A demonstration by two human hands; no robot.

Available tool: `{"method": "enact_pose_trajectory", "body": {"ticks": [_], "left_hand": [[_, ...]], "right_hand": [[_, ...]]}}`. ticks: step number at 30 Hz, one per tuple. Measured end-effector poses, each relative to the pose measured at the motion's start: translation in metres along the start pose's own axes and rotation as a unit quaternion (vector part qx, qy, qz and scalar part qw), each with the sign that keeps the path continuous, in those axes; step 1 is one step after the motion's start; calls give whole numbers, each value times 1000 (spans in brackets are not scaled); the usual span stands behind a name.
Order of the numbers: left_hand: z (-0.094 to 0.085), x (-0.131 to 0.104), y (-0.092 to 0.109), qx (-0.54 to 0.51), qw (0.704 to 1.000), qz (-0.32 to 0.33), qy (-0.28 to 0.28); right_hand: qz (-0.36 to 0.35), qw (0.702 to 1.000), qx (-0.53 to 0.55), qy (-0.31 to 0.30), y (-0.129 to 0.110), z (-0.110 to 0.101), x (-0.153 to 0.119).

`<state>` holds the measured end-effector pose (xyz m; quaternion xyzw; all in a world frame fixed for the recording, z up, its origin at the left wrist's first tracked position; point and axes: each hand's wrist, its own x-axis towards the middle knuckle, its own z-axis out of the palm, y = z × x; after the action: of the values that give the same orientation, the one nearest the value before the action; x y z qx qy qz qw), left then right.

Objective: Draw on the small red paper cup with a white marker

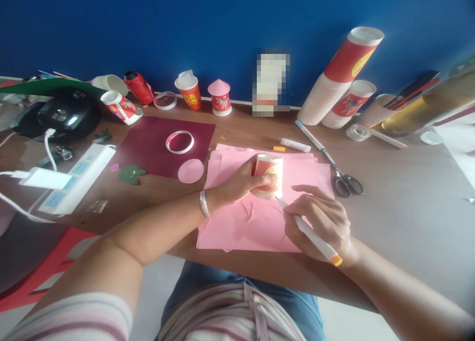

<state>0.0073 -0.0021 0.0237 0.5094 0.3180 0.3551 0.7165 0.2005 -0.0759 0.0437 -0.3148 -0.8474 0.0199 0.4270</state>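
Observation:
My left hand [249, 176] is wrapped round a red and white paper cup [268, 165], which stands on a stack of pink paper sheets [230, 227]. The fingers behind the cup are hidden. In my right hand [324, 219] is a white marker [315, 239] with an orange end, held like a pen. Its tip is close to the cup's lower edge; I cannot tell whether it touches. A curved cut or line shows in the pink paper left of the marker tip. A pink paper disc [191, 171] lies left of the stack on a dark red sheet [148, 145].
Scissors [347, 183], a glue stick [296, 144] and an orange cap [279, 148] lie near the stack. Along the wall stand a tall stack of cups [326, 96] and a cup with a pink cone roof [220, 98]. A power strip [79, 177] sits at left.

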Motion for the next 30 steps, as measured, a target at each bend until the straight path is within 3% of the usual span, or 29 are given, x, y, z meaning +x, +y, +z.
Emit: {"method": "enact_pose_trajectory", "body": {"ticks": [3, 30], "left_hand": [[0, 0, 0, -33, 999, -30, 1], [2, -2, 1, -18, 999, -29, 11]], "right_hand": [[-12, 1000, 11, 4, -1, 0, -1], [-14, 1000, 10, -7, 3, 10, -9]]}}
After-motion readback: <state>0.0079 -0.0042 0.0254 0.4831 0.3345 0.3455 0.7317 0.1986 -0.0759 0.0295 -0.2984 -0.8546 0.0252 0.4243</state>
